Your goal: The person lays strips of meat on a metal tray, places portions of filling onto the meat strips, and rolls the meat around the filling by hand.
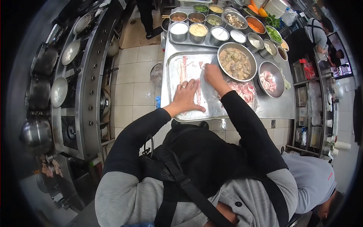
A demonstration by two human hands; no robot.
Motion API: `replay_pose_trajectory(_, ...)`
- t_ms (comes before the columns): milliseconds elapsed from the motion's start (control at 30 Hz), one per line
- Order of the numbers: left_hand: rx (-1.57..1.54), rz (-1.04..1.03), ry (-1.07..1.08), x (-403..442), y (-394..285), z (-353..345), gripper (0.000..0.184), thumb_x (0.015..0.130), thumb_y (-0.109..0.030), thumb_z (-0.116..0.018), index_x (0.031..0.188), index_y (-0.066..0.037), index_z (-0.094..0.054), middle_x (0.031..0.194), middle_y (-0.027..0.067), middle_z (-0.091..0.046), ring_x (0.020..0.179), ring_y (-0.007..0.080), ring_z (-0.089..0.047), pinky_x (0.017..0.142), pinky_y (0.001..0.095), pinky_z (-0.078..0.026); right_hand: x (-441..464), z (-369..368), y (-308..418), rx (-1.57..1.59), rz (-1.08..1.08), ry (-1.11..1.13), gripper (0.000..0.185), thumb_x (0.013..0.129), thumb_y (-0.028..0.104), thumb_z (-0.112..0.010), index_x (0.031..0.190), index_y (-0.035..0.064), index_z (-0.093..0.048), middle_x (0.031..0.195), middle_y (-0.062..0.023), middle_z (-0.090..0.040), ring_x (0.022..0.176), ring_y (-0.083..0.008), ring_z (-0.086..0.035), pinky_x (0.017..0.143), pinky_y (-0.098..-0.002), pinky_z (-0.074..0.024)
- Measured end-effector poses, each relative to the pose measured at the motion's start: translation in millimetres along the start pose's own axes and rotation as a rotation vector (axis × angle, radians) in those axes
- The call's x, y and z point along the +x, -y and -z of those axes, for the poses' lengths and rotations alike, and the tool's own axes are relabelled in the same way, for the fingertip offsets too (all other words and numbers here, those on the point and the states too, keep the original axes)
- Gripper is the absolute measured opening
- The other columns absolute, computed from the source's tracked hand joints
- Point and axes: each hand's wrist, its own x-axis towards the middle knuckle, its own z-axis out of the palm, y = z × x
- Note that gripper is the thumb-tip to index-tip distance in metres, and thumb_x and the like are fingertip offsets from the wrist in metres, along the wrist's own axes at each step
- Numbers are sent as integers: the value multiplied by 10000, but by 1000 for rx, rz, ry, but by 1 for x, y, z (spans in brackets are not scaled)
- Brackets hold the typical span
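My left hand (186,96) lies with its fingers spread on strips of raw meat (183,68) in a shallow metal tray (174,60). To its right, my right hand (214,77) is closed near the tray's right side, by small scraps of meat; what its fingers hold, if anything, is too small to make out. Beside it sits a bag of sliced raw meat (245,92). A big metal bowl of meat in sauce (236,62) stands just beyond the right hand, and a smaller bowl (280,85) with rolled meat slices (267,81) is further right.
Metal pots of white powder (179,28), vegetables and mushrooms (233,19) crowd the table's far end. A stove (77,94) with pans runs along the left. One person (315,32) stands at the upper right, another (310,181) is close at the lower right, and a leg (146,19) shows beyond.
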Motion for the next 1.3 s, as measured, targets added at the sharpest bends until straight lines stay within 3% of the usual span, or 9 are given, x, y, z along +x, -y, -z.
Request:
replay_pose_trajectory(133, -149, -60, -245, -1, 6, 0, 1030, 707, -604, -809, 1489, -48, -436, 1410, 168, -469, 1318, 344, -425, 1062, 468, -362, 10, 18, -1, -385, 440, 316, 156, 856, 119, -606, 803, 3, -695, 865, -218, -702, 868, -386, -686, 778, -512, -544)
replay_pose_trajectory(233, -579, 91, -257, 29, 39, 6, 744, 793, -393, -813, 1382, -26, -547, 1316, 163, -581, 1197, 291, -557, 998, 413, -461, 8, 46, 15, -340, 395, 466, 198, 833, 150, -617, 891, -23, -694, 928, -240, -695, 888, -394, -672, 797, -496, -544)
replay_pose_trajectory(367, -870, 144, -365, 69, 69, 5, 379, 856, -124, -723, 1214, -7, -683, 1050, 100, -718, 947, 154, -670, 863, 290, -534, -13, 40, 16, 114, -58, 187, 276, 802, 237, -628, 865, -23, -696, 925, -260, -683, 931, -425, -664, 840, -487, -538)
replay_pose_trajectory(567, -956, 227, -166, 85, 69, 0, 320, 910, -98, -683, 1215, -2, -693, 1058, 49, -720, 915, 85, -640, 841, 242, -512, -16, 24, 6, -158, -54, 215, 323, 807, 280, -635, 926, -8, -718, 927, -280, -697, 875, -449, -681, 807, -493, -540)
replay_pose_trajectory(667, -1025, 88, -127, 85, 66, -3, 373, 931, -76, -637, 1297, -6, -639, 1199, 73, -697, 1067, 111, -636, 962, 290, -485, -15, 58, 17, 216, -188, 280, 381, 793, 298, -638, 929, -49, -715, 900, -275, -699, 817, -463, -677, 783, -472, -538)
replay_pose_trajectory(867, -1616, 236, 312, 100, 52, -3, 364, 1006, -186, -610, 1331, -23, -603, 1253, 59, -663, 1132, 127, -612, 1057, 299, -428, -11, 73, 14, 1062, -253, 308, 54, 907, 103, -578, 950, 80, -601, 785, 26, -587, 682, -79, -550, 631, -258, -464)
replay_pose_trajectory(1100, -1373, 331, 577, 92, 75, 14, 216, 976, -276, -693, 1069, -82, -684, 985, -17, -689, 870, 101, -663, 851, 296, -558, -55, 92, 41, 1484, -606, 217, 110, 998, 139, -568, 1074, 65, -596, 898, -36, -628, 745, -135, -613, 688, -303, -532)
replay_pose_trajectory(1267, -497, 61, 495, 91, 70, 12, 252, 862, -272, -766, 888, -24, -729, 798, 94, -718, 743, 168, -683, 714, 323, -535, -128, 54, 56, 1226, -616, 433, 198, 987, 128, -630, 1163, 36, -642, 946, -30, -664, 768, -114, -642, 668, -282, -545)
replay_pose_trajectory(1300, -277, -31, 300, 81, 62, 0, 284, 808, -296, -753, 864, -19, -731, 774, 173, -703, 736, 289, -690, 712, 393, -525, -145, 19, 49, 774, -461, 344, 231, 950, 161, -679, 1131, 18, -693, 888, -48, -701, 741, -125, -649, 650, -289, -528)
